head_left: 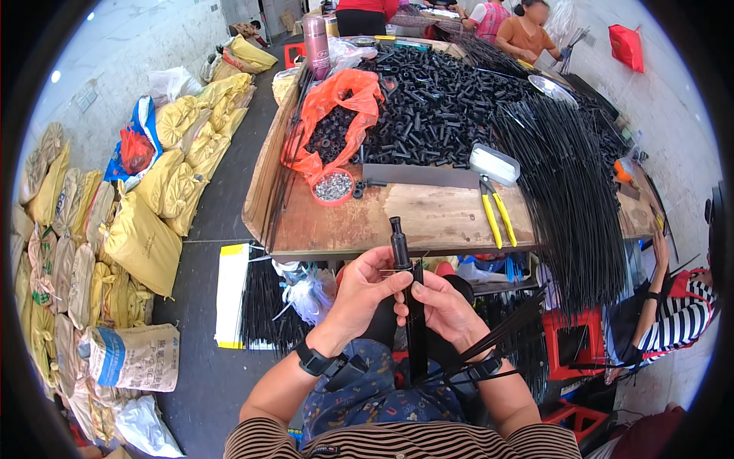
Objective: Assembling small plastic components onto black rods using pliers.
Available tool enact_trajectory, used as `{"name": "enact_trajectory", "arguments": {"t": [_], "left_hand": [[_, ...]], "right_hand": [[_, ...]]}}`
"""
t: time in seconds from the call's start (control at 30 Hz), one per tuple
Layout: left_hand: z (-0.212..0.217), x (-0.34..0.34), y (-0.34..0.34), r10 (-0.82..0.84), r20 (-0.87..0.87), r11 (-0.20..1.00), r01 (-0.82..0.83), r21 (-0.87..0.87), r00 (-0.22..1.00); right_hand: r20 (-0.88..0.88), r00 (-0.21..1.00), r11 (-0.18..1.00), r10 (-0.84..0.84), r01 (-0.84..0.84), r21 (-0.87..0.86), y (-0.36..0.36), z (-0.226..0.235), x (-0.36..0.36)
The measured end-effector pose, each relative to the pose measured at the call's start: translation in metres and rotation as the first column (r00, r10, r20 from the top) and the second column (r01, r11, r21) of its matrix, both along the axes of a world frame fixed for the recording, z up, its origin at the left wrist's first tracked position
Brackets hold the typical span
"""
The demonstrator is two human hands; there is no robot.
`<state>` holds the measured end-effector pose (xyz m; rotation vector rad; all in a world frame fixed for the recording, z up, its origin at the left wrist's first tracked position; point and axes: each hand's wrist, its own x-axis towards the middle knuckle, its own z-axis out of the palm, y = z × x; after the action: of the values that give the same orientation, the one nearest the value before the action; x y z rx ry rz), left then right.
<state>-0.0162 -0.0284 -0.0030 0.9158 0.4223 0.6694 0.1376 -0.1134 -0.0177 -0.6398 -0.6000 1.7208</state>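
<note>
My left hand (358, 294) is closed in front of my lap, thumb and fingers pinching a black plastic tube fitting (399, 243) that stands almost upright. A thin, pale wire-like piece crosses by my left fingertips. Close beside it, my right hand (449, 307) is closed, its thumb pressed on a long black strip (417, 336) that hangs down between my hands toward the apron. Several thin black rods (501, 336) slant out beside my right wrist; where they end near the palm is hidden. Both hands are just in front of the table's near edge.
On the wooden table (336, 229) lie a heap of black fittings (428, 99), an orange bag (367, 88) of black parts, a dish of small metal pieces (333, 187), yellow-handled pliers (497, 214) and black rods (566, 199). Yellow sacks (141, 241) line the left wall. Co-workers sit around.
</note>
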Motion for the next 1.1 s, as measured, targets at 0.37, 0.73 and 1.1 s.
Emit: {"name": "enact_trajectory", "arguments": {"t": [0.37,0.73,1.1], "left_hand": [[0.000,-0.002,-0.002,-0.007,0.017,0.998,0.006,0.063,1.000],[0.005,-0.001,-0.007,0.090,-0.007,0.988,-0.088,0.130,0.996],[0.010,0.009,-0.017,0.223,-0.030,0.955,-0.212,0.207,0.974]], "right_hand": [[-0.023,0.998,0.997,0.060,-0.059,0.058,-0.002,0.001,0.001],[0.023,0.999,0.998,0.025,-0.026,0.054,-0.001,0.006,-0.001],[0.082,0.994,0.996,-0.070,0.065,0.061,0.000,0.007,-0.005]]}}
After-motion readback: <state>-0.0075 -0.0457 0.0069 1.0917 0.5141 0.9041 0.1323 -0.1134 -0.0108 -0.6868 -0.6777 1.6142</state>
